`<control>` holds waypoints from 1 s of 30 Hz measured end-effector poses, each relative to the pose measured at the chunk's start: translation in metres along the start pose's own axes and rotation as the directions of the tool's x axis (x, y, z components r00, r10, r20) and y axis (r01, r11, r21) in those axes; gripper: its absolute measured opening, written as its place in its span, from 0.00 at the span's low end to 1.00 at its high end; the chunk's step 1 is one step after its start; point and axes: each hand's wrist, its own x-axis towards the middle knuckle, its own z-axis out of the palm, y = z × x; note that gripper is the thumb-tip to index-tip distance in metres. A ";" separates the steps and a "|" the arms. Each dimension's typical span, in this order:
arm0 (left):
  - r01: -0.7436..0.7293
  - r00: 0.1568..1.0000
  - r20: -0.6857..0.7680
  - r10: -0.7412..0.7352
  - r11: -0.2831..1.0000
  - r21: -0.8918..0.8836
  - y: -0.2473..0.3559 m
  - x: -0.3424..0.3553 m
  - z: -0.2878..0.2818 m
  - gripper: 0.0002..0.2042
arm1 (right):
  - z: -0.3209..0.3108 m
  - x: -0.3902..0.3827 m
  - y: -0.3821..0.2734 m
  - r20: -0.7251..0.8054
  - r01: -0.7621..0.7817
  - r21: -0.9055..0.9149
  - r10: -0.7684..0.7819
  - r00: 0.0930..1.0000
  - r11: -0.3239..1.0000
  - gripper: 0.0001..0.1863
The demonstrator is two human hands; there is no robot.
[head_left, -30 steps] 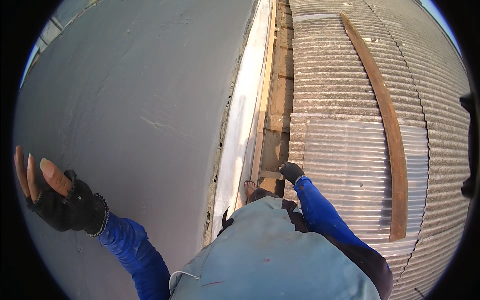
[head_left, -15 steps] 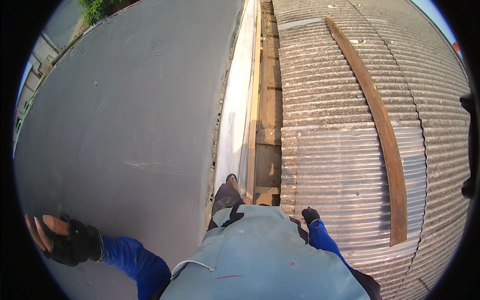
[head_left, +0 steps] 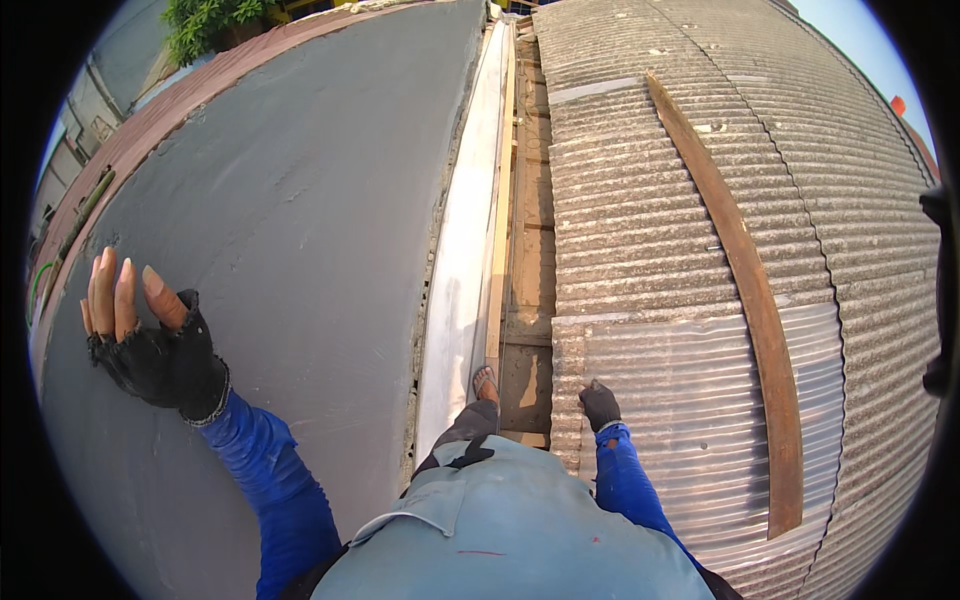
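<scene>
My left hand, in a black fingerless glove and blue sleeve, is stretched out with bare fingers apart. It holds nothing and is over or against the smooth grey wall surface; I cannot tell whether it touches. My right hand, also black-gloved, is curled closed near the edge of the corrugated roof, above a translucent corrugated sheet. No thing shows in its fingers, though their underside is hidden. My sandalled foot is on the narrow strip between wall and roof, beside a pale wooden batten.
A long brown plank lies across the weathered corrugated roof on the right. Between batten and roof runs a gap with cross pieces. A whitish strip borders the wall. Reddish roofing and a green shrub are beyond.
My left hand has risen up and inward with its fingers spread. My right hand has moved slightly up and left, still curled. The view has shifted, and a sandalled foot now shows farther right.
</scene>
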 end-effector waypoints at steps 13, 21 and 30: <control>0.133 0.988 0.011 -0.151 0.900 0.415 -0.004 -0.020 0.013 0.15 | -0.015 0.151 -0.028 0.444 0.409 -0.793 -0.030 0.895 0.451 0.16; 0.144 0.978 0.074 -0.196 0.887 0.438 0.011 -0.001 0.039 0.17 | 0.022 0.206 -0.157 0.232 0.101 -0.474 0.013 0.973 0.874 0.14; 0.132 0.966 0.126 -0.224 0.854 0.504 0.040 0.018 0.089 0.21 | 0.087 0.293 -0.254 0.430 0.379 -0.566 -0.131 0.894 0.732 0.16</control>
